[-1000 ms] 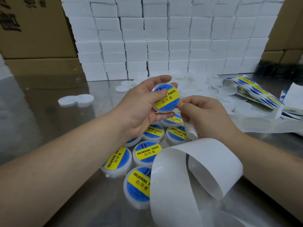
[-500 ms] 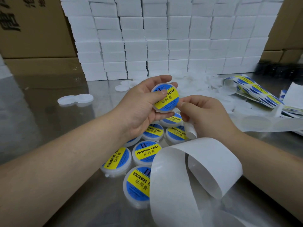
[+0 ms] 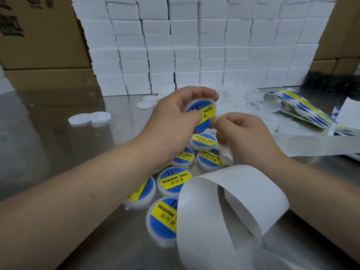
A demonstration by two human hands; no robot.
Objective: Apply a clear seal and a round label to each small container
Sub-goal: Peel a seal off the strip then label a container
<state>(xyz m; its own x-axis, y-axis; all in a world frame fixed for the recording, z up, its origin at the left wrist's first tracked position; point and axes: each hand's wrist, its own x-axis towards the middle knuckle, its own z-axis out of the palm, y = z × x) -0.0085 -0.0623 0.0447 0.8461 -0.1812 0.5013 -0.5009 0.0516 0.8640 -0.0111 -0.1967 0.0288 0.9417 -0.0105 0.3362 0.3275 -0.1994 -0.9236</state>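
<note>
- Right hand (image 3: 245,139) has edged its fingertips up against the jar's (image 3: 207,111) lower right rim since a second ago.
- Left hand (image 3: 169,121) grips the jar above the table (image 3: 78,152), thumb across its label.
- Right thumb and forefinger pinch together at the rim, while the lower fingers curl round a white strip (image 3: 226,157).
- Other jars (image 3: 175,180), already labelled, lie on the table below the hands.

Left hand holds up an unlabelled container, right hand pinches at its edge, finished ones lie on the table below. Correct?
No. The head view shows the container in the left hand already carries its blue and yellow round label. The rest holds: the right hand pinches at its edge, and labelled containers lie on the table below.
</note>
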